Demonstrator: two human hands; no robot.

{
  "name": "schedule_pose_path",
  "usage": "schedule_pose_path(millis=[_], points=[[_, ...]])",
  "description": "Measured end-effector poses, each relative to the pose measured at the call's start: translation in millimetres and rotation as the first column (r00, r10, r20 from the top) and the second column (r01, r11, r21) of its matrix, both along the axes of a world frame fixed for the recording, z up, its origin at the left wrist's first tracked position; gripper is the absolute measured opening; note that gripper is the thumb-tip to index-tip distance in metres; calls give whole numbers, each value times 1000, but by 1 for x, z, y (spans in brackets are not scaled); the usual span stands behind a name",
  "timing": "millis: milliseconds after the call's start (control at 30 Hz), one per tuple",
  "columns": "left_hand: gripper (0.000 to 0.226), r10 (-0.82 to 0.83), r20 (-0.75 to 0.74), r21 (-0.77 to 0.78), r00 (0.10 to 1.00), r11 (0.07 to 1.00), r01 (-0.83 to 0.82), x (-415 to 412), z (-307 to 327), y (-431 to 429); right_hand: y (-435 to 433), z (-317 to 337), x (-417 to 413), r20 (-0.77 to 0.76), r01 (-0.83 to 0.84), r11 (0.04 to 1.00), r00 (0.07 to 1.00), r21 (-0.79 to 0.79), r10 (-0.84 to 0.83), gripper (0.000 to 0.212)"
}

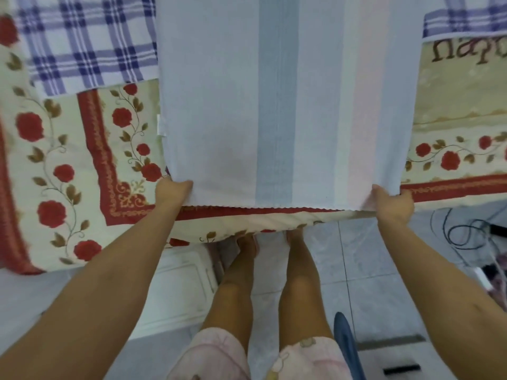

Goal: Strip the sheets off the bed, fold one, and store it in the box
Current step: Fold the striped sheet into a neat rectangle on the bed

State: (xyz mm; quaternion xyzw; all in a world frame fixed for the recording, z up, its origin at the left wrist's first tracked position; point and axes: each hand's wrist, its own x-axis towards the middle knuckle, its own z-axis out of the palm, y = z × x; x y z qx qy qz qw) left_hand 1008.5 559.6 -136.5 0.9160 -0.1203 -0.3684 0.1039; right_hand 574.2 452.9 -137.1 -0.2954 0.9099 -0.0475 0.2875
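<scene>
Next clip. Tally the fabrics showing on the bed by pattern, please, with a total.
Pale striped sheet: 1
Blue plaid patches: 2, the second at far right; one cloth or two, cannot tell
Red rose print cover: 1
Beige lettered surface: 1
Total: 5

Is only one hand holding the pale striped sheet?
No, the left hand and right hand each grip a near corner of the striped sheet.
</scene>
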Motion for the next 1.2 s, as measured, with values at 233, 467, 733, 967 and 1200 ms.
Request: schedule_pose_path(millis=[233, 467, 733, 967, 1200], points=[[49, 148, -164, -104, 975, 981, -166, -4, 40, 5, 4, 46, 10, 292, 301, 949, 919, -89, -264, 53], [55, 98, -223, -200, 970, 969, -144, -8, 107, 3, 1, 108, 12, 455, 393, 914, 834, -97, -311, 47], [44, -77, -17, -418, 997, 906, 63, 10, 259, -38, -27, 240, 14, 416, 209, 926, 907, -313, -63, 40], [51, -221, 121, -554, 968, 794, 250, 33, 374, -58, -24, 340, 24, 333, 9, 875, 926, -484, 176, 42], [30, -181, 27, -593, 983, 789, 162, 41, 433, -26, -11, 391, 8, 273, -22, 864, 944, -504, 184, 34]])
